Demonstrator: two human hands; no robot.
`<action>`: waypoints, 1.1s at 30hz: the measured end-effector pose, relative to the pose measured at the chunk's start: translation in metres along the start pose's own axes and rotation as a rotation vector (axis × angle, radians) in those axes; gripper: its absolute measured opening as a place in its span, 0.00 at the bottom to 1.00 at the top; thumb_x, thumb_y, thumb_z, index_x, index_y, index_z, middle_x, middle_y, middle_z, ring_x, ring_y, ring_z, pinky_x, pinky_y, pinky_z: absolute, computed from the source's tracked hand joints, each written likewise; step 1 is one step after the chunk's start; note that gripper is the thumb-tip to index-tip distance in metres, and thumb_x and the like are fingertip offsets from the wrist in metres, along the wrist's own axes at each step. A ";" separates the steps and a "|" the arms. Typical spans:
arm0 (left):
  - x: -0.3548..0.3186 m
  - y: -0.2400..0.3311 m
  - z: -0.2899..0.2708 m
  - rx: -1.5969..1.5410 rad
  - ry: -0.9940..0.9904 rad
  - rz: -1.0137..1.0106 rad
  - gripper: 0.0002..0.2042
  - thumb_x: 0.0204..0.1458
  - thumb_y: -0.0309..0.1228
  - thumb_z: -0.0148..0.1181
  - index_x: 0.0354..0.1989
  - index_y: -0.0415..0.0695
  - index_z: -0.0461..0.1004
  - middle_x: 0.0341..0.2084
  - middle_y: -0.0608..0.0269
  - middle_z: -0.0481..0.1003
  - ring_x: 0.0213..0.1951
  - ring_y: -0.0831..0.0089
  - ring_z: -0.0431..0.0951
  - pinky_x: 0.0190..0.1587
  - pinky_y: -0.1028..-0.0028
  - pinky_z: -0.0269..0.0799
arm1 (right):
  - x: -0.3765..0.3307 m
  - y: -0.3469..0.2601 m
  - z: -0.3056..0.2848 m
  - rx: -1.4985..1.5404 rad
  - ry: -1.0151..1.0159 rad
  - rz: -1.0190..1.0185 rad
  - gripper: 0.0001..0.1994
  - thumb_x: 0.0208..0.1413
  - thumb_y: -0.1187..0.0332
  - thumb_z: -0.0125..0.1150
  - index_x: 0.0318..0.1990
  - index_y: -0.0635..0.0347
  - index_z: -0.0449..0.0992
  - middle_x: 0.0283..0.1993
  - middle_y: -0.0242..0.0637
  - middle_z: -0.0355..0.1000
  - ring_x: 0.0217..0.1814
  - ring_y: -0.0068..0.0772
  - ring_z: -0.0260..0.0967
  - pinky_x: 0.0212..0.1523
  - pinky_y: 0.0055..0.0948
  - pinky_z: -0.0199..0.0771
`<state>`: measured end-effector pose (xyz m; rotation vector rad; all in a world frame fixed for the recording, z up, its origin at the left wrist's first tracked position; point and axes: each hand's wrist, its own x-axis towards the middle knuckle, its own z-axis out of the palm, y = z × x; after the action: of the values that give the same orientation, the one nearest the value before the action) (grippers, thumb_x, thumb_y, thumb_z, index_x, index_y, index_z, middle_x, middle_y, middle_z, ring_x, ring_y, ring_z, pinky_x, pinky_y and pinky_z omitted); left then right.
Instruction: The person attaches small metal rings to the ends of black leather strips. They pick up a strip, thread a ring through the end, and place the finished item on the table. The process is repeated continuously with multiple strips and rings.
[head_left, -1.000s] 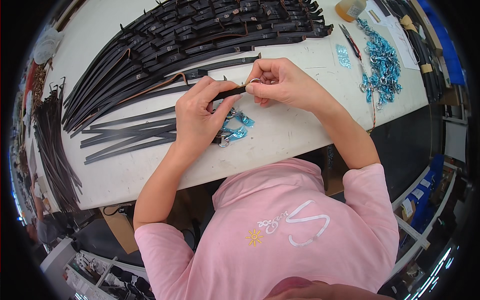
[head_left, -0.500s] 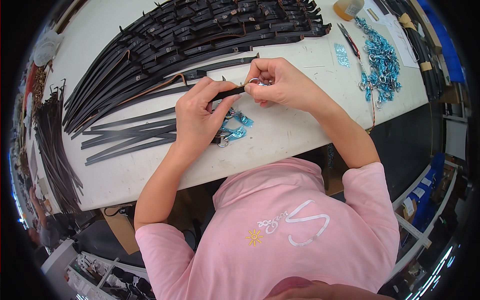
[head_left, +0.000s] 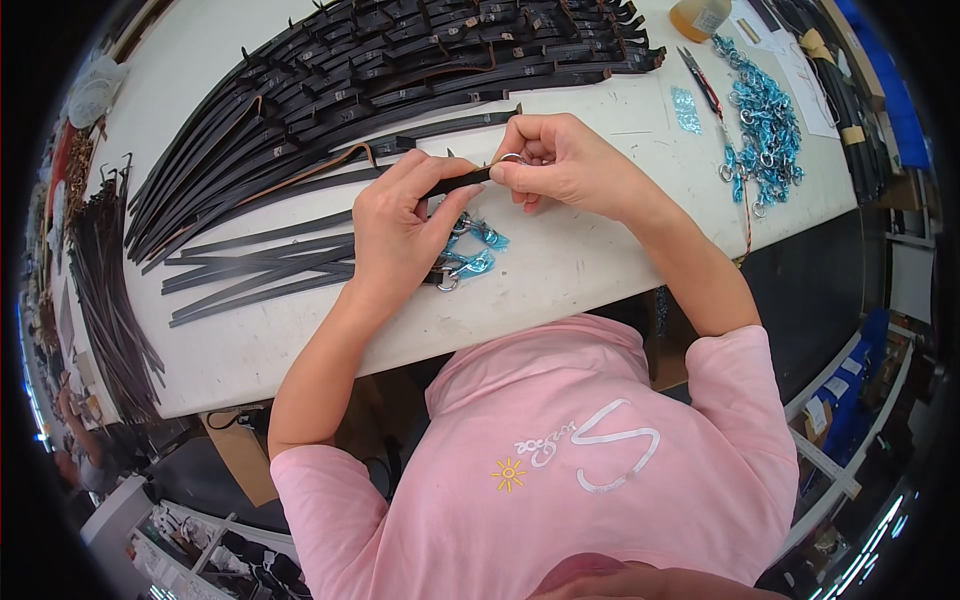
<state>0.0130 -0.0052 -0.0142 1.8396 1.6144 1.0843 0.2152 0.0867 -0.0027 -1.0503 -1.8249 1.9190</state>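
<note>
A narrow black strap (head_left: pixel 466 182) stretches between my two hands, just above the white table. My left hand (head_left: pixel 392 215) is closed on it, thumb below and fingers above. At the strap's right end, my right hand (head_left: pixel 562 170) pinches the tip together with a silver ring (head_left: pixel 513 158). My fingers partly cover the ring and whatever is attached to it. Beneath and beside my left hand lie several black straps (head_left: pixel 270 262). Metal clasps in blue film (head_left: pixel 472 262) are at their right ends, and a bare metal ring (head_left: pixel 447 284) shows there too.
Rows of black straps (head_left: pixel 400 75) cover the far side of the table. Red-handled snips (head_left: pixel 704 85), a heap of blue-wrapped clasps (head_left: pixel 765 130) and a jar of amber liquid (head_left: pixel 697 17) are at the right. A bundle of thin dark straps (head_left: pixel 112 290) hangs at the left edge.
My hands keep their grip on the strap and ring in almost the same place. Only the fingers of my right hand have shifted slightly.
</note>
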 end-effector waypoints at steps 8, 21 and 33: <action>0.000 0.000 0.001 -0.015 0.023 0.021 0.09 0.48 0.24 0.70 0.39 0.44 0.83 0.24 0.68 0.72 0.18 0.79 0.62 0.21 0.76 0.59 | 0.000 0.001 -0.002 0.005 -0.023 -0.001 0.10 0.61 0.65 0.66 0.38 0.63 0.75 0.29 0.31 0.76 0.30 0.19 0.74 0.34 0.20 0.78; 0.001 0.002 0.001 -0.019 0.004 0.001 0.08 0.48 0.24 0.70 0.38 0.43 0.83 0.24 0.66 0.73 0.19 0.78 0.67 0.23 0.76 0.64 | 0.001 0.001 -0.004 0.005 -0.038 0.009 0.10 0.61 0.66 0.66 0.38 0.64 0.76 0.29 0.31 0.76 0.30 0.19 0.75 0.34 0.21 0.78; 0.001 0.003 0.000 -0.028 0.009 0.020 0.08 0.48 0.23 0.70 0.38 0.42 0.82 0.26 0.65 0.75 0.21 0.76 0.70 0.24 0.77 0.67 | 0.001 0.001 -0.004 0.013 -0.040 0.016 0.10 0.61 0.65 0.66 0.39 0.64 0.76 0.28 0.31 0.75 0.30 0.19 0.74 0.35 0.21 0.78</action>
<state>0.0154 -0.0046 -0.0115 1.8386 1.5808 1.1197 0.2179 0.0899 -0.0040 -1.0321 -1.8275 1.9720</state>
